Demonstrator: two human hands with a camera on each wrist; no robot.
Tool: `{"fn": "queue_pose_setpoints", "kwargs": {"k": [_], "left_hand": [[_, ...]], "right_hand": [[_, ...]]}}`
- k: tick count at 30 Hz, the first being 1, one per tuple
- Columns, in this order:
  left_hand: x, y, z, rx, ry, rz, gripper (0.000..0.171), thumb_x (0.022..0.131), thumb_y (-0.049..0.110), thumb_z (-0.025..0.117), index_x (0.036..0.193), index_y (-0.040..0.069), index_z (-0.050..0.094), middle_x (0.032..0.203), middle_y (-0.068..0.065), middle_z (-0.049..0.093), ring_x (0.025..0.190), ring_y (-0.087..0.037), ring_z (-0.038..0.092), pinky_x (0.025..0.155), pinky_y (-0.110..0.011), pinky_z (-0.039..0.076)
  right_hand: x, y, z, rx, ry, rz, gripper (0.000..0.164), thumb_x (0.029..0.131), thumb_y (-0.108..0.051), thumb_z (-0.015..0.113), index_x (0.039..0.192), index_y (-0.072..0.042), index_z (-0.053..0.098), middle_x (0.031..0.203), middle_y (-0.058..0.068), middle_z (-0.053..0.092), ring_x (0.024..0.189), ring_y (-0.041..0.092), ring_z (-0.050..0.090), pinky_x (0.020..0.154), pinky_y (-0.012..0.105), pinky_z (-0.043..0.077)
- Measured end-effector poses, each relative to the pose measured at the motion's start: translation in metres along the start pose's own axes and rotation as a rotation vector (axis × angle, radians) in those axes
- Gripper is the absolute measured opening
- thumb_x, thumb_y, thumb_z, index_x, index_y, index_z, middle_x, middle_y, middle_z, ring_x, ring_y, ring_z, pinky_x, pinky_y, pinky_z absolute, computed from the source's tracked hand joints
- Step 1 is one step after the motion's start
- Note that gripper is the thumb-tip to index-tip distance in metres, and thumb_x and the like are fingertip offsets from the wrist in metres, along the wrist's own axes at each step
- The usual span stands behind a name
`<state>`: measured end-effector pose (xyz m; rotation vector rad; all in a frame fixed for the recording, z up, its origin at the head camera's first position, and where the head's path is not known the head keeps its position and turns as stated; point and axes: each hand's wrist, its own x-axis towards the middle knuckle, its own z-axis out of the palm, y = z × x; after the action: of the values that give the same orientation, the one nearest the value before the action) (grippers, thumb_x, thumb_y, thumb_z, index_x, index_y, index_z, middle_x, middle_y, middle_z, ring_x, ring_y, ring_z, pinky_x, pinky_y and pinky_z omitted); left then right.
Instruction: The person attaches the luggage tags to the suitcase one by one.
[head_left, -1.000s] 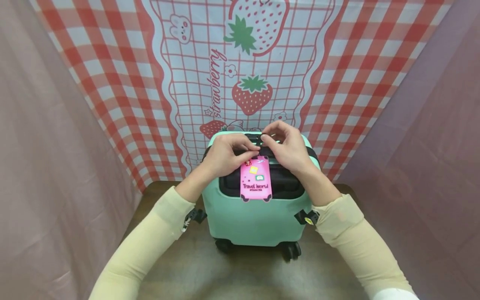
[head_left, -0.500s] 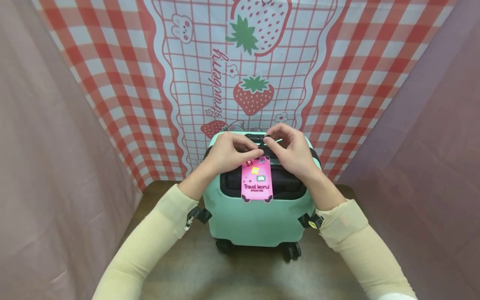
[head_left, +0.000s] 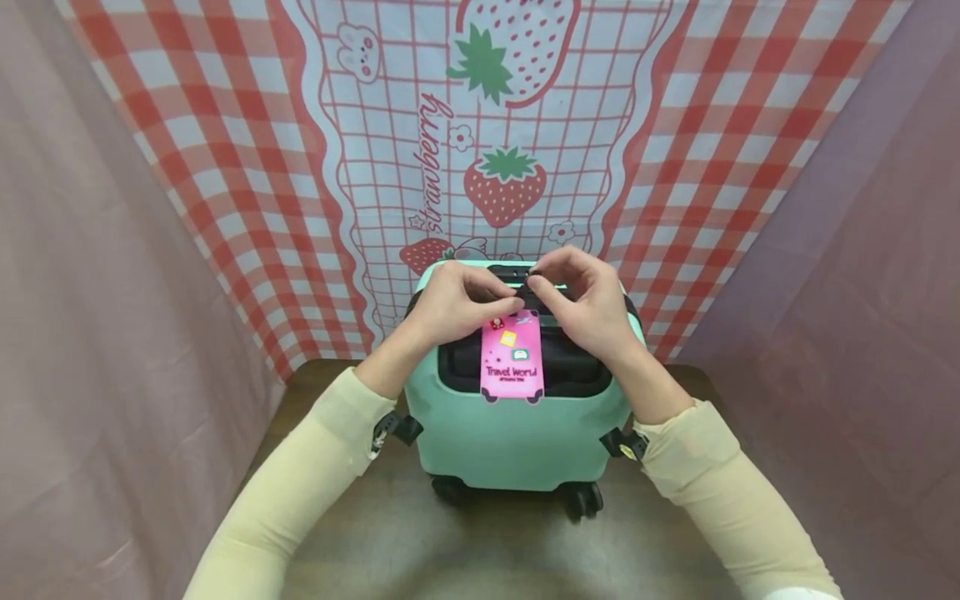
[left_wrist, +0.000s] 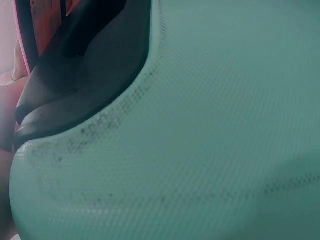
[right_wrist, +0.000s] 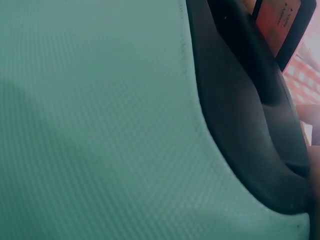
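A mint-green suitcase [head_left: 517, 442] stands upright on its wheels in the head view. Against its black upper panel [head_left: 577, 367] hangs a pink luggage tag [head_left: 512, 358] printed "Travel World". My left hand [head_left: 453, 308] pinches the tag's black strap [head_left: 524, 292] just above the tag, thumb against fingers. Close by on the right, my right hand [head_left: 588, 304] pinches the upper part of that strap between thumb and index finger. Its exact end is hidden by the fingertips. Both wrist views mostly show the green shell [left_wrist: 210, 125]; the tag's edge [right_wrist: 280, 22] shows at a corner.
The suitcase stands on a brown wooden table [head_left: 480, 550]. Behind it hangs a red-and-white checked strawberry cloth [head_left: 247, 158]. Pinkish curtains [head_left: 127, 333] enclose both sides. Black wrist straps [head_left: 390, 429] sit near the suitcase's sides.
My right hand has shifted slightly right, away from the left hand's fingertips, over the last second. My left fingers stay at the strap, and the suitcase keeps its place.
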<state>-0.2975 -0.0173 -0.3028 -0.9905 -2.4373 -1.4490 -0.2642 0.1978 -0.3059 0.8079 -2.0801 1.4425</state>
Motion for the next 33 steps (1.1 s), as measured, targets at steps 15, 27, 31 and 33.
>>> {"fn": "queue_pose_setpoints", "kwargs": {"k": [15, 27, 31, 33], "left_hand": [[0.0047, -0.0038, 0.0025, 0.101, 0.016, 0.067, 0.015, 0.091, 0.024, 0.085, 0.098, 0.01, 0.088, 0.088, -0.004, 0.083, 0.074, -0.011, 0.078, 0.066, -0.024, 0.059], [0.008, -0.0054, 0.007, 0.071, 0.015, 0.067, 0.016, 0.091, 0.023, 0.085, 0.098, 0.009, 0.087, 0.089, -0.006, 0.083, 0.075, -0.012, 0.078, 0.068, -0.023, 0.059], [0.0087, -0.0041, 0.0075, 0.089, 0.006, 0.055, 0.016, 0.091, 0.025, 0.085, 0.098, 0.01, 0.087, 0.089, -0.005, 0.084, 0.076, -0.011, 0.079, 0.068, -0.024, 0.06], [0.0094, -0.0034, 0.0072, 0.11, 0.007, 0.047, 0.017, 0.091, 0.026, 0.085, 0.098, 0.011, 0.088, 0.089, -0.004, 0.084, 0.077, -0.011, 0.079, 0.068, -0.024, 0.06]], "right_hand": [[0.0006, 0.0062, 0.0005, -0.114, 0.033, -0.056, 0.01, 0.091, 0.001, 0.081, 0.101, -0.001, 0.082, 0.1, 0.016, 0.081, 0.088, -0.006, 0.068, 0.07, 0.014, 0.051], [0.0038, 0.0063, -0.0054, -0.161, -0.013, 0.069, 0.007, 0.093, -0.009, 0.083, 0.096, -0.004, 0.082, 0.094, 0.012, 0.081, 0.084, -0.006, 0.071, 0.08, 0.013, 0.058], [0.0026, 0.0044, -0.0059, -0.19, -0.01, 0.074, 0.006, 0.094, -0.011, 0.082, 0.094, -0.005, 0.082, 0.094, 0.011, 0.081, 0.083, -0.004, 0.07, 0.076, 0.015, 0.056], [0.0013, 0.0037, -0.0054, -0.193, 0.016, 0.071, 0.007, 0.094, -0.01, 0.082, 0.096, -0.004, 0.082, 0.096, 0.012, 0.081, 0.083, -0.005, 0.068, 0.074, 0.014, 0.054]]}}
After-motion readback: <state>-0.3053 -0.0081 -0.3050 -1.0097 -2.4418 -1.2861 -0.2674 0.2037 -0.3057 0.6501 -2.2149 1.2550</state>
